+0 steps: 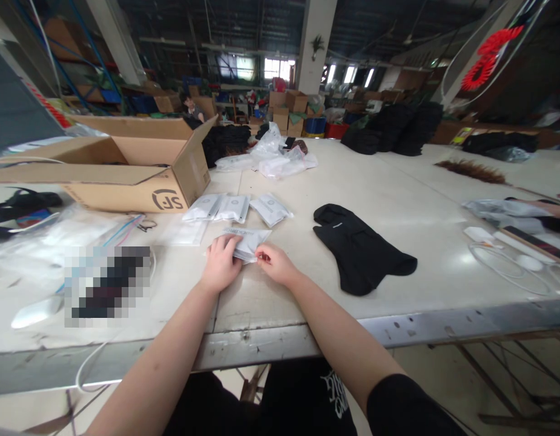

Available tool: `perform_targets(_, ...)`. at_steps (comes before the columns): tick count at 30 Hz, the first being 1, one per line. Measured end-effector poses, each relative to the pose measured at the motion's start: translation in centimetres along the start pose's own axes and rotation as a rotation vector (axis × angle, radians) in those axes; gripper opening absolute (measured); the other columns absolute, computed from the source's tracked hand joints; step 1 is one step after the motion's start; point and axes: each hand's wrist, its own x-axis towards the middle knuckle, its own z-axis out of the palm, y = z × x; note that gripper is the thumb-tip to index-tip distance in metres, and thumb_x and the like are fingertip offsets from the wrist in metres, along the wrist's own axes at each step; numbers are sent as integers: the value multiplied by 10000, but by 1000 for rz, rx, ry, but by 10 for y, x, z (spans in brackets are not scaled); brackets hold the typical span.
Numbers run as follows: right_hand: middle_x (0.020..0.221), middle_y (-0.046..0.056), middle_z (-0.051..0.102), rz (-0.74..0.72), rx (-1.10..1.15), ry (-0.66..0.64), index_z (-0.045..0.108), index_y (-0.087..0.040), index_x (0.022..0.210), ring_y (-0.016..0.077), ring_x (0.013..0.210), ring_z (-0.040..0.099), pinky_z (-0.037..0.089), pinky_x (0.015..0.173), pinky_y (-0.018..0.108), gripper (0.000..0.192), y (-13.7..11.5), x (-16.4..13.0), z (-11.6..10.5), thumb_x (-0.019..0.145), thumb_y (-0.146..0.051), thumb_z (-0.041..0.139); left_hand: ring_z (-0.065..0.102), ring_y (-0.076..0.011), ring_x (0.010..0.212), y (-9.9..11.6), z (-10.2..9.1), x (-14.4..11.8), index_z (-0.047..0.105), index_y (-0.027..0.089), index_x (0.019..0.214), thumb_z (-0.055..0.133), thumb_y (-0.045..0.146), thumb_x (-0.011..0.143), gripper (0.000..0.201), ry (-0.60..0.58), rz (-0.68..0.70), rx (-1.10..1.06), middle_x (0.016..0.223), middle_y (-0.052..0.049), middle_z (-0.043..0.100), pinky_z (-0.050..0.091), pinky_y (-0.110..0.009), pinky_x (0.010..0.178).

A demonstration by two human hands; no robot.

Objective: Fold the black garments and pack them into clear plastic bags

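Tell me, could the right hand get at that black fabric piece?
Probably yes: nothing seems to stand between the right hand and the black fabric piece. The hand appears to pinch a packet, though, so it would likely need to let go first.

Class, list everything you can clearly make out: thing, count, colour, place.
near packet: one, pale grey, at both hands
farther packets: three, pale grey, beyond it
open carton: one, brown, left
cloth item: one, black, right
plastic bags: several, clear, centre and left
piled goods: several, black, far side
bristly strip: one, brown, far right
table: one, off-white, beneath
co-worker's hand: one, bare, right edge
left hand: one, bare, on near packet
right hand: one, bare, at packet's corner
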Motion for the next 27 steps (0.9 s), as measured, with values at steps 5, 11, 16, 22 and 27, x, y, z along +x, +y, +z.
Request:
perform_targets(5, 900, 19, 569, -53, -26, 68, 626, -208, 856, 161, 802, 546, 439, 743, 277, 75, 2, 1, -2, 872, -150, 582, 490, -301, 1265, 9, -5, 0, 576, 209, 1167, 640, 269, 826, 352, 30, 191, -169, 1347, -132, 543, 381, -473, 1046)
perform_targets(11, 862, 12, 576, -76, -7, 121, 625, -213, 846, 159, 773, 541, 441, 717, 274, 72, 2, 3, 0, 888, -173, 584, 571, -242, 977, 7, 4, 0, 671, 223, 998, 590, 337, 933, 154, 101, 291, -49, 1014, -89, 648, 432, -388, 849)
perform_targets(16, 820, 9, 572, -62, -10, 118, 608, -213, 823, 158, 751, 524, 436, 698, 276, 120, -4, 3, 2, 923, -276, 587, 568, -202, 838, 7, 5, -3, 677, 212, 1001, 513, 282, 977, 180, 114, 330, -65, 904, -70, 642, 445, -329, 762)
perform_targets(22, 841, 18, 578, -59, -8, 131, 587, -217, 832, 160, 763, 535, 456, 695, 278, 80, -8, 1, 1, 901, -251, 567, 582, -205, 868, 10, 2, -1, 656, 205, 1014, 476, 308, 997, 209, 38, 317, -111, 917, -72, 650, 461, -334, 797)
perform_targets(27, 855, 27, 595, -52, -35, 103, 599, -223, 839, 174, 785, 550, 474, 727, 297, 88, -7, 0, -2, 899, -233, 536, 592, -216, 914, 13, 3, -2, 662, 216, 1015, 444, 330, 1005, 245, -1, 260, -149, 962, -82, 653, 463, -354, 832)
